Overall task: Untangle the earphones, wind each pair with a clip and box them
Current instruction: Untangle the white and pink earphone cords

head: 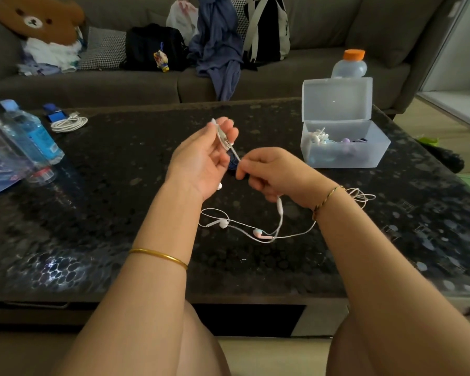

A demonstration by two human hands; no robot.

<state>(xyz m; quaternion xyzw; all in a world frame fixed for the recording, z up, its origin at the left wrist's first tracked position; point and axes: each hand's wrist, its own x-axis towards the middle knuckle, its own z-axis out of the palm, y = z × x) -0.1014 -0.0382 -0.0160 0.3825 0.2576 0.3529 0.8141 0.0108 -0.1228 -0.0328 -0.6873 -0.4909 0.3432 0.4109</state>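
A dark, glossy, pebble-patterned table (147,147) stands before a grey sofa (323,66) strewn with bags, clothes and one bear cushion (38,20). One translucent box (337,156), lid up, sits at the table's right with earphones inside. One orange-capped bottle (350,65) stands behind it. At the table's left are one blue-labelled bottle (36,134) and one coiled white cable (69,123). The left hand (204,161) grips a wound earphone cord (224,138). The right hand (272,175) pinches its tail. Two earbuds (223,223) lie loose on the table below.
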